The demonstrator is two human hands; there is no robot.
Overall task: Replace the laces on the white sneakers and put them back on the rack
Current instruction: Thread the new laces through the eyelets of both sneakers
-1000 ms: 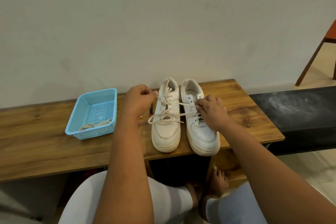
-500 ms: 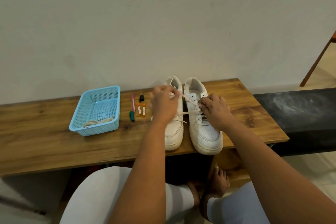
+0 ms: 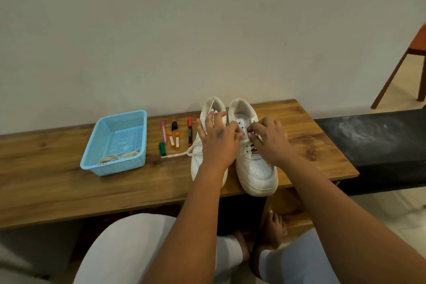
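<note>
Both hands, left hand (image 3: 220,140) and right hand (image 3: 268,139), pinch the lace (image 3: 245,140) narrowly at the right sneaker (image 3: 255,163); better to pull it evenly outward from the grip.

Single head-mounted wide-angle view, no second camera to overlap with. Looks forward and down from a seated position, facing a plain wall straight ahead. Wooden bench (image 3: 57,191) spans the mid-frame, near, within arm's reach. Both hands meet near centre: left hand (image 3: 220,139), right hand (image 3: 268,139), fingertips (image 3: 239,134) over the right sneaker (image 3: 255,168). Blue basket (image 3: 115,163) sits well left of the fingers. Knees and bare feet fill the bottom edge, below the fingers. Wide-angle bowing at the frame edges.
</note>
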